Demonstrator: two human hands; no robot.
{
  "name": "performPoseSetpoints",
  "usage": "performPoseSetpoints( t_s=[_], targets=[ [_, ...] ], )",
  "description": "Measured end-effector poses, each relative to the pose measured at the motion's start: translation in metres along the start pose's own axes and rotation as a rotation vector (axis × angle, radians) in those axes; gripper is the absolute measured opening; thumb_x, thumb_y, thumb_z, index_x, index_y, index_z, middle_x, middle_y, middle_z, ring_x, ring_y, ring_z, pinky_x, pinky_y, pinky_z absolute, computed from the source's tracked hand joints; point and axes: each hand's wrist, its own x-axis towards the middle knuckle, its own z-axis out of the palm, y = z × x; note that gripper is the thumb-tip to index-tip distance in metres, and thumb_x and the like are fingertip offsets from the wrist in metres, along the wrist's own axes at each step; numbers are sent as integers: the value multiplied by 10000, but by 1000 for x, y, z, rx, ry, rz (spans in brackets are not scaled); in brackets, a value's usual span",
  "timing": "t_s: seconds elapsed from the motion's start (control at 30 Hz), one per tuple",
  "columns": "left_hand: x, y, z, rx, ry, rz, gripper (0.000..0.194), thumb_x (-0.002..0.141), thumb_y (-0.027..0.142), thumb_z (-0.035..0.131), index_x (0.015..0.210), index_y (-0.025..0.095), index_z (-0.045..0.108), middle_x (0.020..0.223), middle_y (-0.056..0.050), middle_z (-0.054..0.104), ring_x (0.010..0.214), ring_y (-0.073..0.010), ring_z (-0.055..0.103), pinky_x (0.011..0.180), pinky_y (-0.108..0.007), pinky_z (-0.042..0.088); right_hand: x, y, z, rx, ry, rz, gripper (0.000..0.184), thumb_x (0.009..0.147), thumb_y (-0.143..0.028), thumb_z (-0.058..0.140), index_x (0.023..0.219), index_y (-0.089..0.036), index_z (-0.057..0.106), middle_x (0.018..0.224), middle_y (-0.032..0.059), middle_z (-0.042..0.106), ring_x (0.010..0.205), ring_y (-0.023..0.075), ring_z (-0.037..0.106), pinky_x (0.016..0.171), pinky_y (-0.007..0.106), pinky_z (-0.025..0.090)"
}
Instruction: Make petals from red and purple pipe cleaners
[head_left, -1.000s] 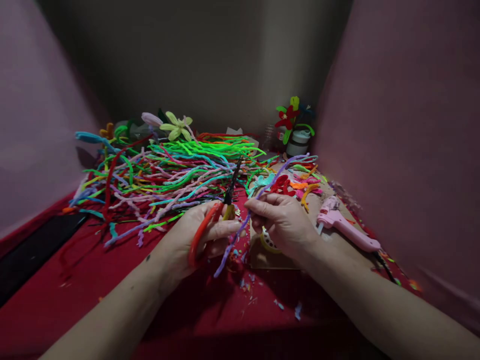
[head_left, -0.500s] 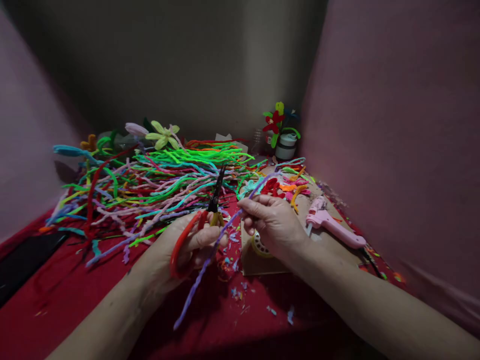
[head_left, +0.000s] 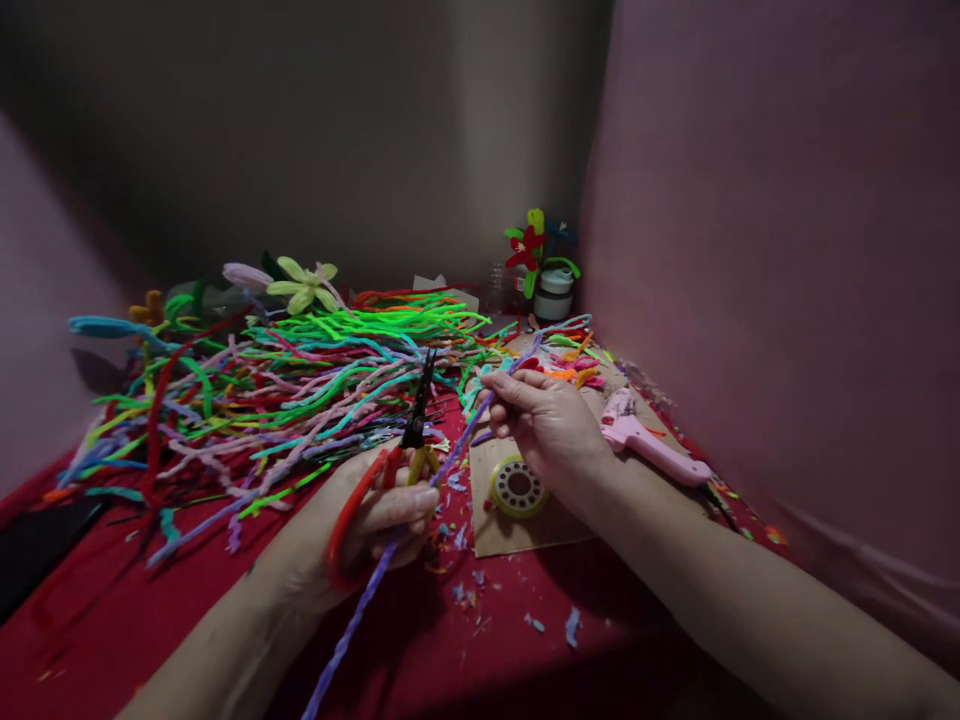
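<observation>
The left forearm is rising diagonally from the near left corner of the worktop (head_left: 247, 690); the left hand (head_left: 390, 510) is curling around a red-handled cutting tool (head_left: 349, 515), black tips pointing toward the far edge. Its thumb is lying along the purple fuzzy stem (head_left: 469, 432). The right forearm is reaching in from the near right corner; the right hand (head_left: 544, 425) is keeping a narrow thumb-and-index pinch on the stem. The stem is slanting between the hands, its lower end running past the near edge.

Flexible, fuzzy, multicoloured stems (head_left: 382, 320) are forming a tangled pile along the far left. A flat cardboard sheet (head_left: 499, 538) is lying toward the right edge, bearing a round yellow ring with perforations (head_left: 517, 487) and a smooth pink glue gun (head_left: 660, 452). Small fuzzy scraps (head_left: 536, 624) are lying on the red cloth near the near edge. The fingers are hiding the tool's grips, so their full outline is possibly looped.
</observation>
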Motion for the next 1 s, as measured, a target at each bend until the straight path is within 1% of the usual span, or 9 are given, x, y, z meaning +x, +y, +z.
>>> performPoseSetpoints(
  t_s=[0.23,0.37,0.53,0.67,0.73,0.83,0.9,1.0],
  targets=[
    [-3,-2,-7,84,-10,4,340,711,352,643,623,188,358,432,82,353,366,-34,248,372,-177,217,0,-1,-2,-4,-7,-9,128,693,-227,666,732,-108,642,636,11,616,463,52,504,394,170,378],
    [-4,-3,-8,139,27,8,337,724,364,638,662,196,352,454,87,351,390,-41,263,386,-176,251,1,-4,-2,32,-19,3,102,729,-207,619,736,-107,634,643,32,640,460,56,509,400,169,389],
    [-5,-4,-10,209,68,-2,366,710,396,647,687,203,337,479,88,379,391,-37,262,378,-169,224,2,-5,-1,46,-32,11,91,752,-201,578,754,-121,623,653,39,657,464,61,507,406,173,392],
    [-8,1,-7,238,102,-35,370,693,379,663,709,207,336,505,89,386,401,-40,298,381,-166,229,1,-6,0,50,-9,2,81,742,-180,576,770,-116,616,649,41,656,451,59,492,398,175,388],
    [-9,7,-5,264,134,-61,362,677,352,677,726,209,348,512,92,393,405,-42,313,383,-165,233,2,-6,0,48,-1,1,79,730,-170,581,777,-113,610,656,39,655,452,57,495,400,172,391],
    [-7,13,-6,305,241,-61,387,601,295,729,740,203,380,534,92,432,434,-45,364,411,-156,273,3,-6,0,35,4,2,106,719,-158,579,816,-117,588,652,27,652,448,57,497,401,172,394],
    [-5,15,-10,322,305,-19,401,545,244,752,720,191,395,552,93,444,471,-43,391,452,-150,308,4,-6,-1,30,-6,-7,126,723,-161,576,845,-128,564,657,23,655,447,62,504,404,178,398],
    [-3,13,-19,352,324,43,353,553,195,723,693,185,400,548,99,426,482,-38,374,468,-148,294,5,-6,-2,15,-27,-11,116,741,-196,575,837,-151,527,660,23,659,453,72,523,413,189,409]
  ],
)
